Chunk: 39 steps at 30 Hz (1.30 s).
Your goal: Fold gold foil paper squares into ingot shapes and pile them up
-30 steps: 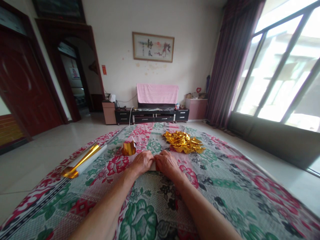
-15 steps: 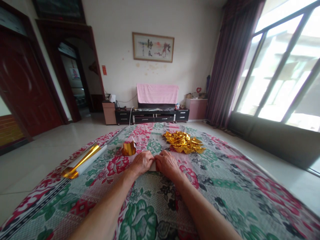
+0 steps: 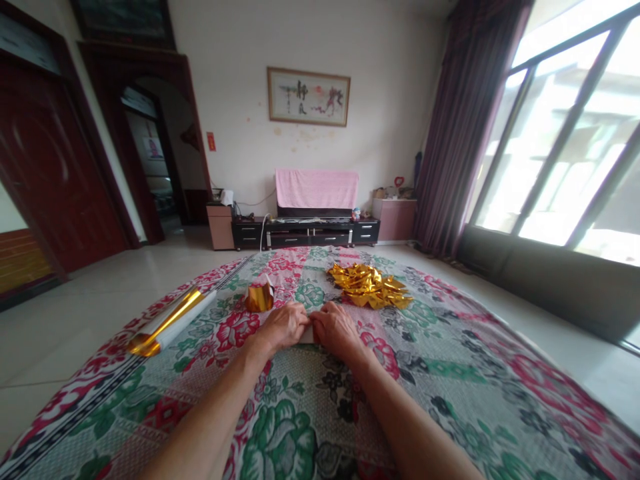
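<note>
My left hand [image 3: 287, 324] and my right hand [image 3: 334, 328] meet at the middle of the cloth, their fingers curled and pressed together on a small piece of paper [image 3: 307, 336]. Only a pale edge of the paper shows; the rest is hidden under my fingers. Just beyond my left hand stands a curled piece of gold foil paper [image 3: 259, 299] with a white inner side. A heap of folded gold foil pieces [image 3: 369, 287] lies past my right hand. Off to the left rests a loose roll of gold foil paper [image 3: 173, 321], white on its back.
A flowered cloth [image 3: 280, 433] in red, green and grey covers the wide round surface under my arms. Across the tiled floor stands a low black cabinet [image 3: 295, 238] with a pink towel [image 3: 317, 189] above it. Windows [image 3: 560, 147] and a purple curtain [image 3: 453, 133] are at right.
The view has shifted very slightly. Both hands stay together on the paper, with almost no visible movement of the fingers.
</note>
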Motion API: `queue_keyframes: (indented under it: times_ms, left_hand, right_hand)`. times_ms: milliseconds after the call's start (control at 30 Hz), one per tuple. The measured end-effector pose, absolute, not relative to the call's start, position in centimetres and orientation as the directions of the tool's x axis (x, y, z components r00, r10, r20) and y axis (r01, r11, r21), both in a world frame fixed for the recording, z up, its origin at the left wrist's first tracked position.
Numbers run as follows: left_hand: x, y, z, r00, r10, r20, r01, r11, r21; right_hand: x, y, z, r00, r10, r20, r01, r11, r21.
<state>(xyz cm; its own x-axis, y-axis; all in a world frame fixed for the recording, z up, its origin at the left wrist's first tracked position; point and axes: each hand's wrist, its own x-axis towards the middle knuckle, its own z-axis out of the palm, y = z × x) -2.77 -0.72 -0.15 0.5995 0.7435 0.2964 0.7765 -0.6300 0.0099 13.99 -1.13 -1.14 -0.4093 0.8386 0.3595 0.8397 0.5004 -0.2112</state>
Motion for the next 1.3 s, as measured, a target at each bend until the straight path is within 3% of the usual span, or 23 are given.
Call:
queue_keyframes:
  times_ms: [200, 400, 567, 833, 1100, 1233, 1300]
  left_hand:
    - [-2.2, -2.0, 0.9, 0.565, 0.798, 0.210, 0.821, -0.569, -0.049]
    - [-1.9, -2.7, 1.3, 0.525, 0.827, 0.202, 0.846, -0.533, -0.016]
    - [-2.8, -2.4, 0.9, 0.468, 0.860, 0.201, 0.871, -0.488, 0.061]
    - [-1.8, -3.5, 2.2, 0.429, 0.901, 0.060, 0.903, -0.428, -0.031]
    - [-2.2, -3.0, 2.8, 0.422, 0.907, -0.009, 0.906, -0.421, 0.041]
    - [-2.4, -1.5, 1.3, 0.281, 0.917, 0.282, 0.933, -0.330, 0.146]
    - [-2.0, -0.8, 0.2, 0.154, 0.929, 0.337, 0.946, -0.237, 0.221]
  right_hand:
    - [14.0, -1.2, -0.9, -0.436, 0.835, 0.336, 0.839, 0.512, -0.184]
    - [13.9, -1.4, -0.8, -0.430, 0.834, 0.345, 0.839, 0.511, -0.189]
    - [13.6, -0.9, -1.3, -0.336, 0.866, 0.370, 0.860, 0.443, -0.254]
    - [13.2, 0.0, -2.0, -0.238, 0.885, 0.401, 0.856, 0.386, -0.343]
    - [12.9, 0.2, -2.3, -0.190, 0.899, 0.395, 0.862, 0.345, -0.371]
    - [12.9, 0.0, -2.4, -0.188, 0.898, 0.398, 0.863, 0.345, -0.370]
    - [12.9, 0.0, -2.3, -0.191, 0.898, 0.397, 0.865, 0.345, -0.365]
